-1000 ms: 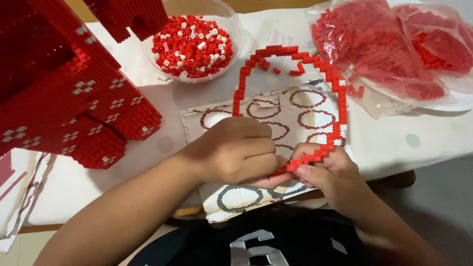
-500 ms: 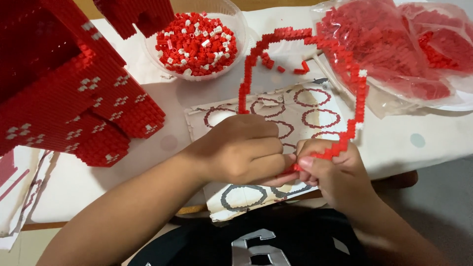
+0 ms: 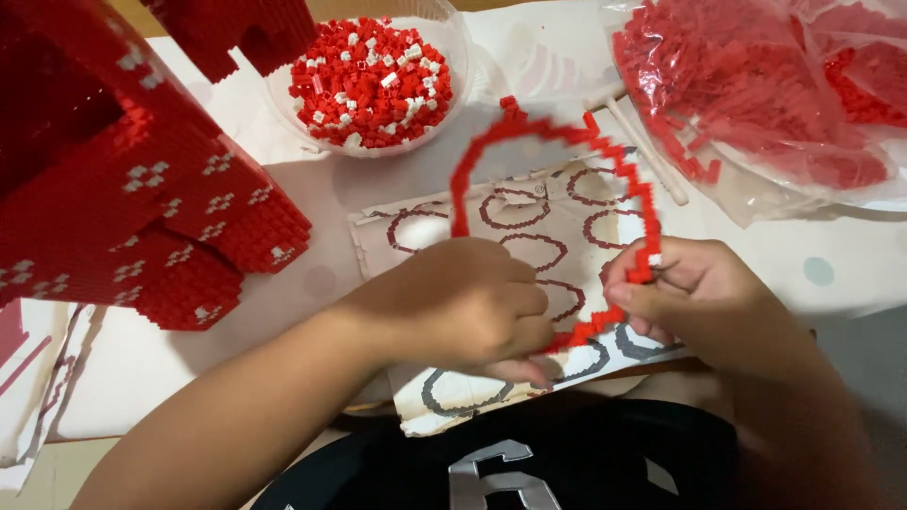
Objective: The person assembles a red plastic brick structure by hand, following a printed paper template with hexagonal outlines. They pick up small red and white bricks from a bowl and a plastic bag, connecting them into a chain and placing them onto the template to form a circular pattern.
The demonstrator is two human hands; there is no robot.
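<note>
Head view: thin red brick ring (image 3: pixel 557 179) between hands (image 3: pixel 586 307).

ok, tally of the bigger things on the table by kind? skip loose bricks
Brick ring, held by left hand and right hand: 1
Large red brick model: 1
Clear bowl of bricks: 1
Plastic bags of bricks: 2
Printed pattern sheet: 1
Total: 6

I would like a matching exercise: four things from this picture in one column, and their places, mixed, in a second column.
Things:
1. bowl of small red and white bricks
2. large red brick model
3. clear bags of red bricks
4. thin red brick ring

Places:
A. far right
B. held by both hands
C. left side
D. top centre

Pairs: 1-D, 2-C, 3-A, 4-B
</note>
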